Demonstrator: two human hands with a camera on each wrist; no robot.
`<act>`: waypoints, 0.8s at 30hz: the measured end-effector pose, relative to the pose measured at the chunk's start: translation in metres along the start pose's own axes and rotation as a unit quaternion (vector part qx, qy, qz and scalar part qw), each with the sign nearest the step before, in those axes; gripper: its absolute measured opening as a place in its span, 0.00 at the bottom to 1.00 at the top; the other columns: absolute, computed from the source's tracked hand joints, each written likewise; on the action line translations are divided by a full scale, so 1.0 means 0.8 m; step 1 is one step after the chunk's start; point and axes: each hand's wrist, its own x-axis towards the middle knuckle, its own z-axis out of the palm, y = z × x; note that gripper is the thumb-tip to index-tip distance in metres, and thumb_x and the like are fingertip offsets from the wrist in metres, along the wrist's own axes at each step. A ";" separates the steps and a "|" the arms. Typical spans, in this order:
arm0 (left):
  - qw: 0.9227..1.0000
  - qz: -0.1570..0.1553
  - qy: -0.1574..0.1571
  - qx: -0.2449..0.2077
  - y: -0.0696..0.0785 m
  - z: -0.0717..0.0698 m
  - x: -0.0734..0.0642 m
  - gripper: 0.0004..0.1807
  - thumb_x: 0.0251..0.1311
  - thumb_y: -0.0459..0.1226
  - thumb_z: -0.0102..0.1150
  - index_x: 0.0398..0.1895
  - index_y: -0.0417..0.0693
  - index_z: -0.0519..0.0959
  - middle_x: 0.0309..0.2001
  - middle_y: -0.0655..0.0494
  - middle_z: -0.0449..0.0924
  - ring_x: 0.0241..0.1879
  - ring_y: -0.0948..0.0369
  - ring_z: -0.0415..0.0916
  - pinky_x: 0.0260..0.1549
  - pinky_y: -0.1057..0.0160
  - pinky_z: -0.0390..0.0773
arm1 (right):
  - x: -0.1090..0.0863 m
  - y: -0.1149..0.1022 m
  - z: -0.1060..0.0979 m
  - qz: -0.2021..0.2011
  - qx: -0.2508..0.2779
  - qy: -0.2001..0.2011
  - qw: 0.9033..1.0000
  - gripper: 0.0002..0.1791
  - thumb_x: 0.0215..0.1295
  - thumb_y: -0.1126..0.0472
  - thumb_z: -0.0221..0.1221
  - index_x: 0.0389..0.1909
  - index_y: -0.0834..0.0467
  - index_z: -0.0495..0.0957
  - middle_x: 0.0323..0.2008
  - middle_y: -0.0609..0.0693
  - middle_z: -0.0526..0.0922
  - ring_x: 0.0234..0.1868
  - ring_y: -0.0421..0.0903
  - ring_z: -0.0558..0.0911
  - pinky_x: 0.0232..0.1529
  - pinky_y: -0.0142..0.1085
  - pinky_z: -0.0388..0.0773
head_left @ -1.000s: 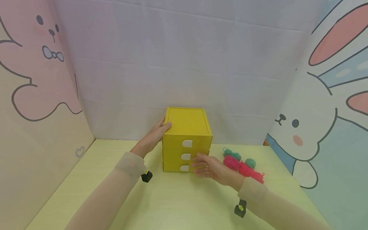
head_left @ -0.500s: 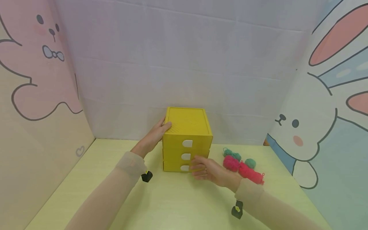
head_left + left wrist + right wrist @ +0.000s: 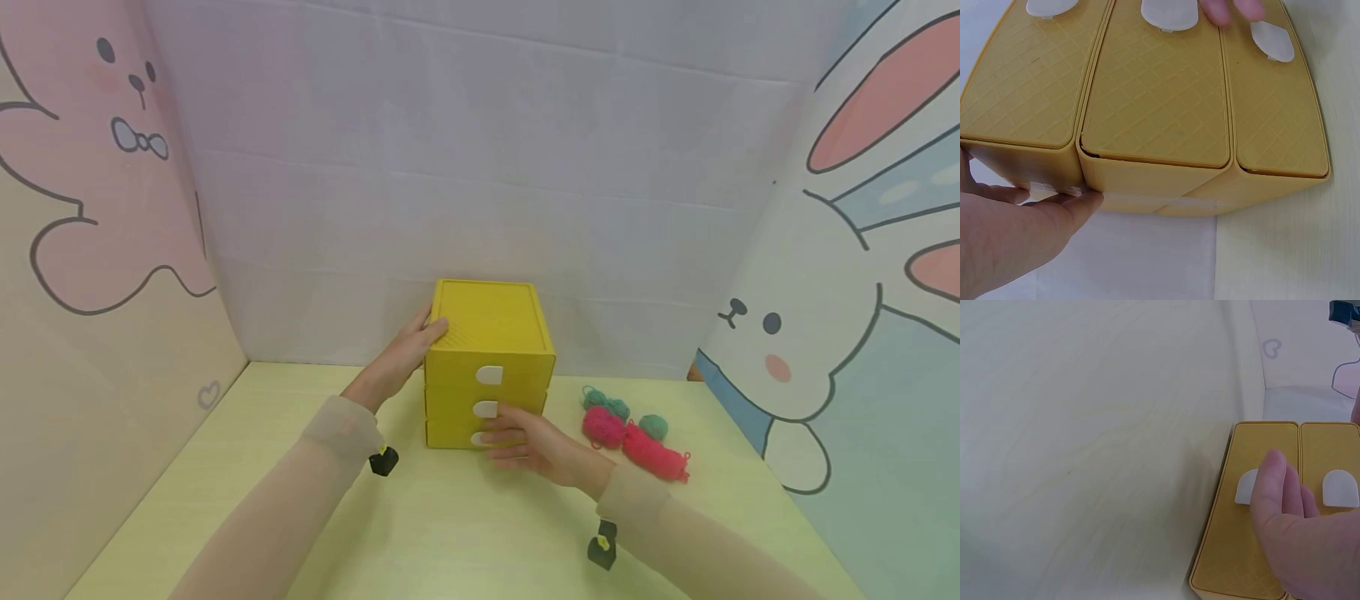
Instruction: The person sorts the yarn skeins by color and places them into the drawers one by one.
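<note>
A yellow drawer box (image 3: pixel 491 312) stands against the back wall, its stacked drawers all closed, each with a white tab. My left hand (image 3: pixel 399 354) rests on its left side, thumb on the top edge and fingers along the side wall. Before the lower drawers hovers my right hand (image 3: pixel 543 446), fingers loosely extended leftward. Its fingertips partly cover the bottom tab (image 3: pixel 477 438) and lie just below the middle tab (image 3: pixel 485 409). In the right wrist view the fingers overlap the bottom tab (image 3: pixel 1244 487); whether they touch it I cannot tell.
Right of the box lie yarn bundles: a green skein (image 3: pixel 606 404), a green ball (image 3: pixel 654 427), a magenta bundle (image 3: pixel 603 427) and a red-pink skein (image 3: pixel 655 454). Cartoon-printed walls enclose the pale yellow table (image 3: pixel 450 533) on both sides, with a white cloth (image 3: pixel 480 167) behind.
My right hand has moved left across the drawer fronts, its fingertips now over the bottom tab. The left hand, the box and the yarn have stayed in place.
</note>
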 end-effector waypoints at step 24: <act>1.000 0.008 0.001 -0.005 0.001 0.001 0.001 0.42 0.84 0.56 0.43 0.89 0.64 0.35 0.87 0.58 0.39 0.84 0.49 0.45 0.78 0.37 0.56 | 0.022 -0.001 0.023 0.020 0.078 0.043 0.996 0.37 0.82 0.41 0.50 0.73 0.70 0.70 0.70 0.68 0.76 0.71 0.67 0.76 0.66 0.48 0.80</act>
